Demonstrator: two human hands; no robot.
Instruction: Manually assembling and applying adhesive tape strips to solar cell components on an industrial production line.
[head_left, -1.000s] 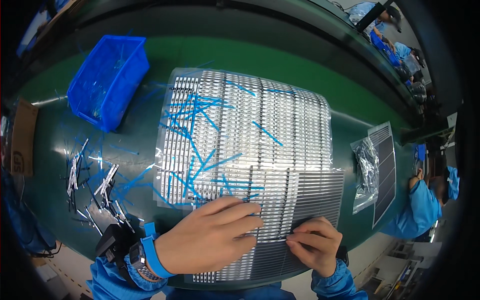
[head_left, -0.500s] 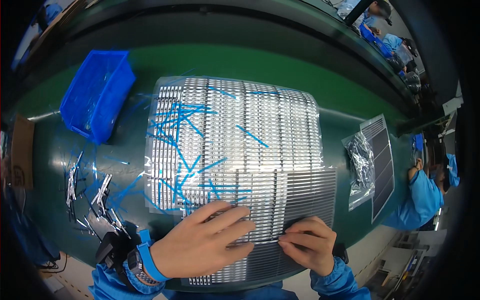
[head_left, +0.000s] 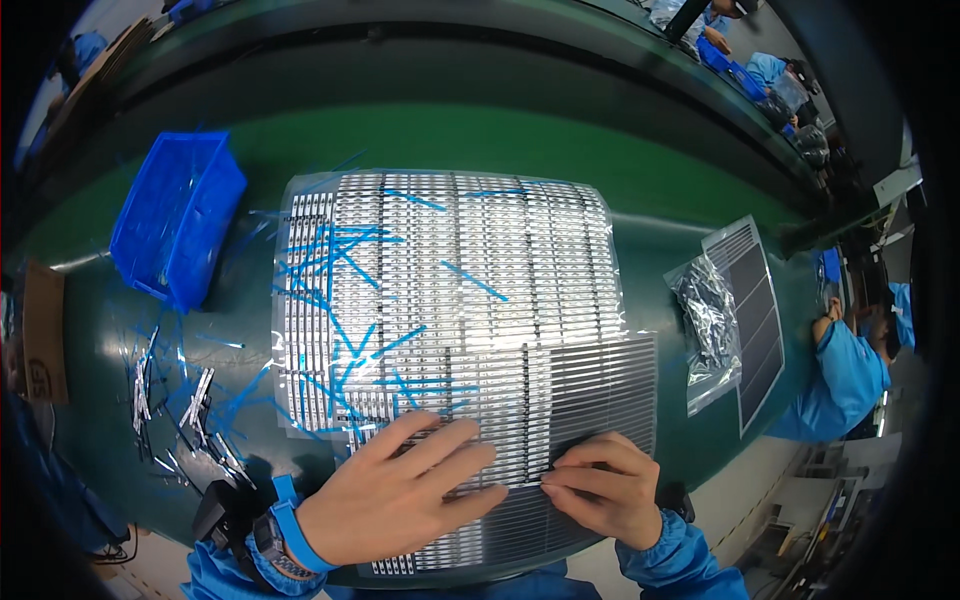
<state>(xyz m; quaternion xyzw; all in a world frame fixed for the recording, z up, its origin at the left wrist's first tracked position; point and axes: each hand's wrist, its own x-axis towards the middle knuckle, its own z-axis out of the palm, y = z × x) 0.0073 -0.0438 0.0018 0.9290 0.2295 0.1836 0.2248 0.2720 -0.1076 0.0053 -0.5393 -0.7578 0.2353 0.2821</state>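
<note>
A large silvery ribbed sheet (head_left: 450,290) of many thin strips lies on the green table (head_left: 640,190). Thin blue strips (head_left: 330,260) lie scattered over its left half. A smaller ribbed panel (head_left: 600,385) overlaps its near right corner. My left hand (head_left: 400,490) presses flat on the near edge of the sheet, fingers spread. My right hand (head_left: 600,485) pinches a thin strip at the panel's near edge, fingertips together.
A blue plastic bin (head_left: 175,225) stands at the left. Loose metal strips and blue slivers (head_left: 185,400) litter the table near left. A clear bag of small parts (head_left: 708,310) and a dark ribbed panel (head_left: 755,310) lie right. Another person in blue (head_left: 845,370) sits far right.
The view has shifted slightly; the sheet sits a bit further right in the picture. My hands stay at the sheet's near edge, the right still pinching there.
</note>
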